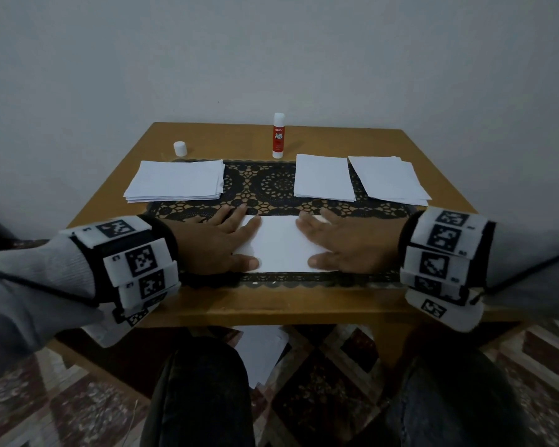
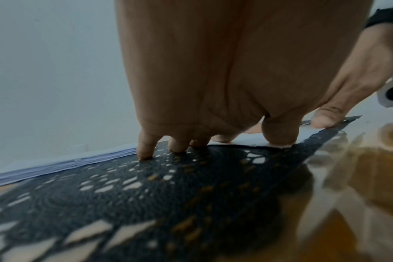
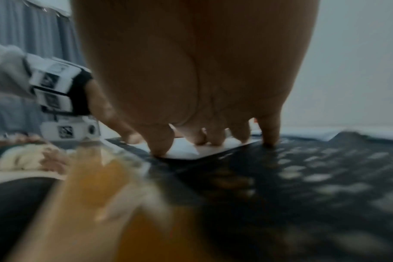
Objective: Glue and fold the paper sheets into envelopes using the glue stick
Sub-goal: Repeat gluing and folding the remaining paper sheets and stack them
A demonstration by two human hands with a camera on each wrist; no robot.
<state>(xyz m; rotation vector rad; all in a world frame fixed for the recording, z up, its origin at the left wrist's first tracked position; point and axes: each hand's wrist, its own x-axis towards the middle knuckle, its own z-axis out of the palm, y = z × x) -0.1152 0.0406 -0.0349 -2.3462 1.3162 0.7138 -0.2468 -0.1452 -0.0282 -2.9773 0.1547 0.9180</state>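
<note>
On the black lace mat point(image 1: 271, 188), a white folded sheet point(image 1: 281, 243) lies under the flat, spread left hand point(image 1: 213, 240) and right hand point(image 1: 346, 243).

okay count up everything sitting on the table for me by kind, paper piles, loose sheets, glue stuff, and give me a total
Paper piles: 3 (left, middle, right)
Sheet under both hands: 1
Glue stick: 1, upright
Cap: 1, off the stick
Lace mat: 1
Total: 7
</note>
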